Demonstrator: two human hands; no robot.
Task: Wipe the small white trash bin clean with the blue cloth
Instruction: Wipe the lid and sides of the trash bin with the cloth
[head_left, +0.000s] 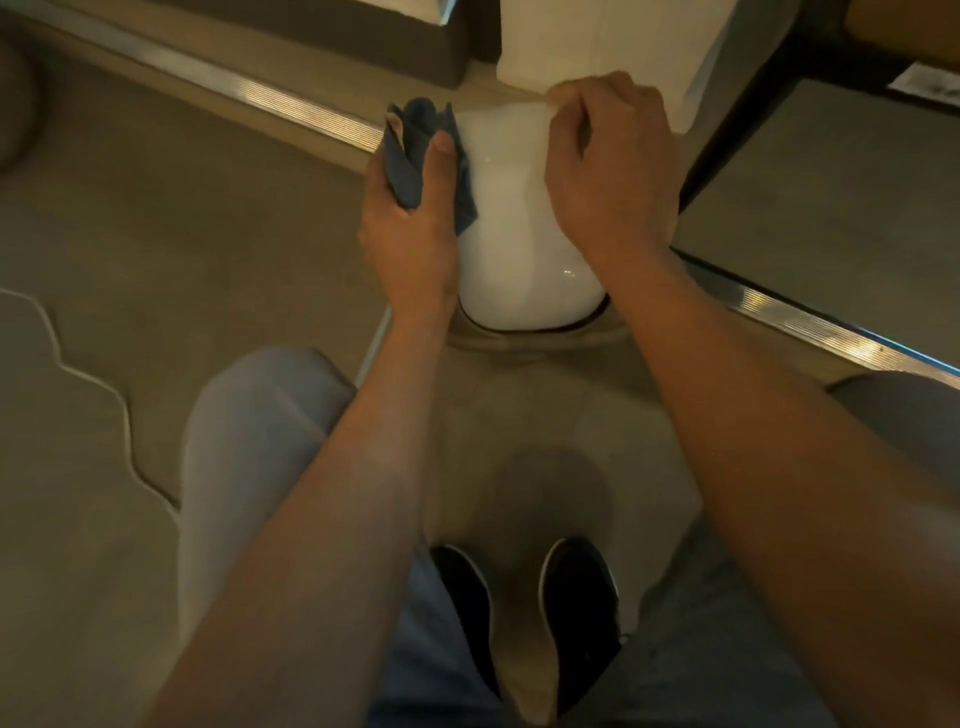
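The small white trash bin (509, 218) lies tipped on the floor in front of me, its rounded end toward my feet. My left hand (410, 228) grips the bunched blue cloth (415, 150) and holds it against the bin's left side. My right hand (608, 171) rests over the bin's right side, with its fingers curled at the far edge, where they pinch a thin pale rim or liner.
A metal floor strip (291, 106) runs diagonally behind the bin. A white panel (597, 41) and a dark chair leg (737, 104) stand just beyond it. My shoes (524, 613) and knees are below. A white cable (88, 374) lies on the carpet at left.
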